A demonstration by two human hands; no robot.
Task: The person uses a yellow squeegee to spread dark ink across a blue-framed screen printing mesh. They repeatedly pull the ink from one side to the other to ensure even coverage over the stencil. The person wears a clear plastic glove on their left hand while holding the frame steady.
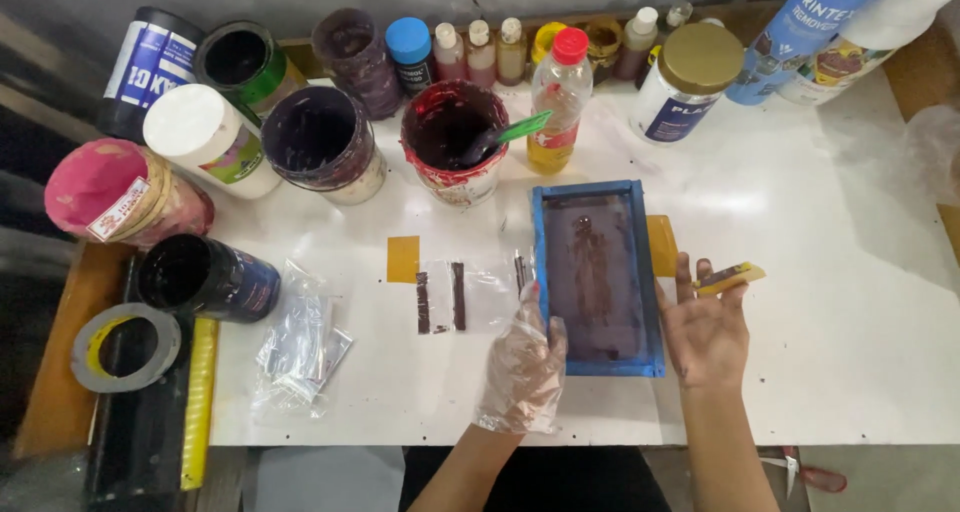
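Observation:
A small blue-framed printing screen [597,274] lies flat on the white table [820,302], its mesh stained dark red. My left hand [522,367], in a thin clear plastic glove, rests against the frame's near left edge. My right hand [706,327] is bare and sits at the frame's right side, holding a small yellow squeegee [732,276] between its fingers. A yellow sheet [661,242] pokes out from under the frame on the right. Left of the frame lies a clear plastic pouch [462,296] printed with dark bars.
Open ink tubs stand behind: a red one with a green spatula [455,152], a dark purple one [322,142]. A yellow-liquid bottle with red cap [558,102], jars and cans line the back. Loose clear pouches [300,347], a tape roll [125,347] and a yellow patch [403,259] lie left.

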